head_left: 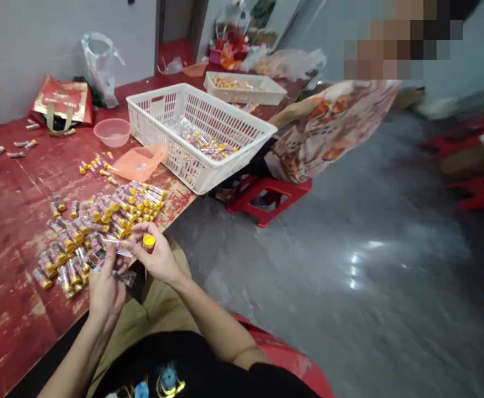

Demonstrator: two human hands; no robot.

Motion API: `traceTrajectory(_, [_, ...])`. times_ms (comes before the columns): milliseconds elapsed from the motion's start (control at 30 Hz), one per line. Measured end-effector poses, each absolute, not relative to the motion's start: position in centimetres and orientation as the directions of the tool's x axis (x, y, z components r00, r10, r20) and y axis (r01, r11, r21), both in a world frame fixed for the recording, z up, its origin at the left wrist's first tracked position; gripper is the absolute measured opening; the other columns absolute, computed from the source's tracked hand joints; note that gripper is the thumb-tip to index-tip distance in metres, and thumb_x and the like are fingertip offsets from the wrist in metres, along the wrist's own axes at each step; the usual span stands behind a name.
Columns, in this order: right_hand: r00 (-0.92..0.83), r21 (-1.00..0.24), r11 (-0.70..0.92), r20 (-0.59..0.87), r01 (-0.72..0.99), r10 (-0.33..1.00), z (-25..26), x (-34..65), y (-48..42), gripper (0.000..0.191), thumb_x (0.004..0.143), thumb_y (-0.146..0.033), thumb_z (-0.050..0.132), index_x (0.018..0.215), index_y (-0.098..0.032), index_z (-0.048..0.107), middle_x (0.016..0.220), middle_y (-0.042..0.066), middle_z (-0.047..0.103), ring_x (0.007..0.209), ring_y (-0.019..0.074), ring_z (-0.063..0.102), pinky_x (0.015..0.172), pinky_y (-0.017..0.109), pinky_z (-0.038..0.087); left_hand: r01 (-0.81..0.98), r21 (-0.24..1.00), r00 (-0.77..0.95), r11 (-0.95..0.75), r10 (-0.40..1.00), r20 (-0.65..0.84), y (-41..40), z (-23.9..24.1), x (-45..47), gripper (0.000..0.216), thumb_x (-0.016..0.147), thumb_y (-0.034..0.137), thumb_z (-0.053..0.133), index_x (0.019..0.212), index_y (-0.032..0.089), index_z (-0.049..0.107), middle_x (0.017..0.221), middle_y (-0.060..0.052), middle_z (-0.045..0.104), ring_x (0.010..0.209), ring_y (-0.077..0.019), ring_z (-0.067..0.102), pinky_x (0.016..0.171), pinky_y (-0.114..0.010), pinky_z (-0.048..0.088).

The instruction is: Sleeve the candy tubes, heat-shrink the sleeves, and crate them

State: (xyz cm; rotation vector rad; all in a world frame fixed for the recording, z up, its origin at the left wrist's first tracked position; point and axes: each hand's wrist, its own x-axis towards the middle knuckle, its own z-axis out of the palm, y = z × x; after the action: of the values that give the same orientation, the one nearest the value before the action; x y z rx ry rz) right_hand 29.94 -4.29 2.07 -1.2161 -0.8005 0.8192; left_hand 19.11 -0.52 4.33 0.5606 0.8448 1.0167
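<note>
My left hand (105, 287) is closed round a small clear tube (117, 243) and some clear wrappers, held over my lap at the table's edge. My right hand (156, 257) pinches a yellow cap (149, 240) right beside the open end of that tube. Just beyond both hands, a heap of several filled tubes with yellow caps (96, 226) lies on the worn red table (9, 221).
A white slotted basket (242, 130) with packed tubes stands at the table's far edge, an orange scoop (138, 163) and a pink bowl (112, 131) next to it. Another person in a patterned top (333, 127) sits on a red stool (266, 196). Grey floor lies to the right.
</note>
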Motion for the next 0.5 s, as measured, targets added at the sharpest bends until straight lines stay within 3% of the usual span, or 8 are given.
traceTrajectory(67, [0.497, -0.984, 0.175, 0.141, -0.022, 0.856, 2.2, 31.2, -5.0, 0.037, 0.088, -0.052, 0.065, 0.109, -0.023, 0.055, 0.100, 0.004, 0.062, 0.084, 0.0154, 0.059, 0.078, 0.028, 0.053, -0.510, 0.720, 0.291, 0.470, 0.882, -0.370, -0.3, 4.5, 19.1, 0.049, 0.060, 0.034, 0.098, 0.075, 0.016, 0.054, 0.062, 0.008, 0.053, 0.049, -0.0014, 0.046, 0.040, -0.011, 0.032])
traceTrajectory(133, [0.495, -0.972, 0.197, 0.237, 0.131, 0.836, 2.2, 32.4, -6.1, 0.031, 0.094, -0.053, 0.056, 0.102, -0.023, 0.057, 0.100, 0.005, 0.061, 0.095, 0.0178, 0.059, 0.090, 0.031, 0.052, -0.529, 0.693, 0.282, 0.490, 0.872, -0.401, 0.0, 4.5, 19.0, 0.048, 0.063, 0.033, 0.097, 0.077, 0.017, 0.054, 0.065, 0.009, 0.054, 0.049, -0.0010, 0.046, 0.040, -0.010, 0.034])
traceTrajectory(200, [0.495, -0.951, 0.217, 0.302, 0.223, 0.815, 2.1, 32.9, -7.9, 0.033, 0.096, -0.056, 0.054, 0.097, -0.023, 0.058, 0.097, 0.006, 0.059, 0.097, 0.0187, 0.059, 0.091, 0.033, 0.052, -0.530, 0.646, 0.312, 0.549, 0.835, -0.453, -0.3, 4.5, 18.8, 0.050, 0.065, 0.035, 0.096, 0.077, 0.018, 0.051, 0.064, 0.009, 0.052, 0.048, -0.0012, 0.046, 0.039, -0.010, 0.035])
traceTrajectory(267, [0.526, -0.955, 0.245, 0.296, 0.166, 0.798, 1.9, 32.7, -9.6, 0.034, 0.097, -0.057, 0.054, 0.103, -0.024, 0.057, 0.090, 0.003, 0.057, 0.079, 0.0148, 0.058, 0.074, 0.028, 0.053, -0.515, 0.566, 0.373, 0.643, 0.763, -0.527, -0.9, 4.6, 18.5, 0.051, 0.066, 0.037, 0.095, 0.076, 0.018, 0.049, 0.063, 0.009, 0.049, 0.047, -0.0008, 0.044, 0.038, -0.010, 0.033])
traceTrajectory(333, [0.578, -0.949, 0.301, 0.298, 0.095, 0.760, 1.5, 32.3, -10.4, 0.034, 0.097, -0.057, 0.055, 0.109, -0.026, 0.055, 0.084, -0.001, 0.052, 0.065, 0.0108, 0.053, 0.057, 0.022, 0.047, -0.527, 0.505, 0.398, 0.684, 0.723, -0.564, -1.3, 4.5, 18.3, 0.050, 0.066, 0.035, 0.095, 0.078, 0.018, 0.049, 0.065, 0.009, 0.048, 0.049, -0.0003, 0.045, 0.039, -0.009, 0.032])
traceTrajectory(500, [0.643, -0.892, 0.451, 0.365, 0.033, 0.674, 0.5, 30.2, -9.3, 0.034, 0.090, -0.057, 0.066, 0.101, -0.026, 0.057, 0.094, 0.001, 0.047, 0.066, 0.0089, 0.052, 0.049, 0.019, 0.041, -0.586, 0.494, 0.367, 0.643, 0.754, -0.546, -1.6, 4.0, 17.7, 0.052, 0.060, 0.031, 0.098, 0.078, 0.016, 0.052, 0.071, 0.007, 0.052, 0.054, 0.0003, 0.047, 0.042, -0.009, 0.031])
